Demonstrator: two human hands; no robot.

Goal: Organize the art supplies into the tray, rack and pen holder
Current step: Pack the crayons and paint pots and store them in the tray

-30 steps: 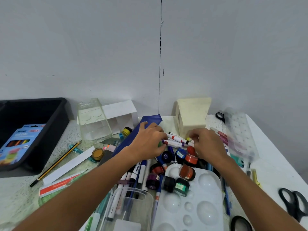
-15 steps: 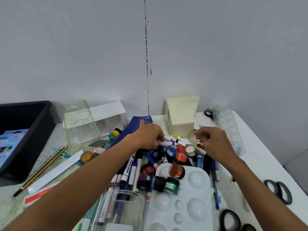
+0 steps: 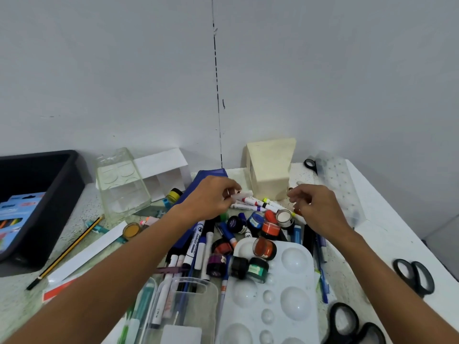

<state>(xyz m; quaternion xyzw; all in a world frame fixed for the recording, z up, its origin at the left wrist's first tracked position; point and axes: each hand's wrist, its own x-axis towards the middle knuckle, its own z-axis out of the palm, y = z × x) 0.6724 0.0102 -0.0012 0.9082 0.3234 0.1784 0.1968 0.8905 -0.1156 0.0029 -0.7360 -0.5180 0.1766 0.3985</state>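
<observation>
Two bare hands work over a speckled table (image 3: 347,274) set against a grey wall. At far left sits a black tray (image 3: 62,184) holding a blue box of coloured pencils (image 3: 17,219). A white paint palette (image 3: 285,294) lies near centre, with scissors (image 3: 414,274) to its right and a second pair (image 3: 347,324) at the near right. A clear plastic container (image 3: 119,184) stands tilted at far left of centre, a white folded card rack (image 3: 164,175) just behind it. A cream block-shaped pen holder (image 3: 270,167) stands at far centre against the wall. A clear lidded case (image 3: 183,314) of pens lies at the near edge. A yellow-and-black pencil (image 3: 67,249) lies diagonally at left beside a white strip.

Between the hands is a heap of small paint pots (image 3: 263,249), among them an orange one (image 3: 270,228) and a green one (image 3: 258,266), mixed with black-and-white markers (image 3: 196,239).

The left hand (image 3: 208,199) has its grip closed around a small white crayon-like stick (image 3: 242,194), pinched between thumb and fingers, just near of the pen holder. The right hand (image 3: 318,207) hovers over the heap with fingers curled; whether its grip holds anything cannot be told. More white sticks (image 3: 255,202) lie between the two hands.
</observation>
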